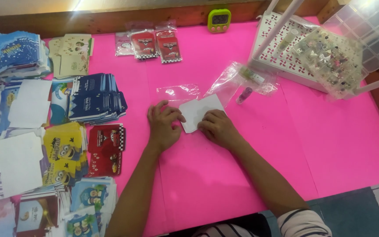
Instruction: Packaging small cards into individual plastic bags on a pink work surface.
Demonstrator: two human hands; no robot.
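Observation:
A small white card point(197, 110) lies flat on the pink table cover point(330, 145) in the middle of the view. My left hand point(164, 125) rests on the cover with its fingertips on the card's left edge. My right hand point(218, 128) presses down on the card's lower right part with bent fingers. Just beyond the card lies an empty clear plastic sleeve point(178, 92). To the right of it a crumpled clear bag point(235, 79) holds a small tube, and a purple tube point(244, 95) lies beside it.
Stacks of printed cards cover the left: dark blue point(95, 97), yellow point(62, 151), red point(106, 149), blank white point(19, 162). Packed red sleeves point(154, 43) lie at the back. A green timer point(219, 19) stands at the far edge. A white basket point(281, 52) and a clear compartment box point(334, 59) sit at right.

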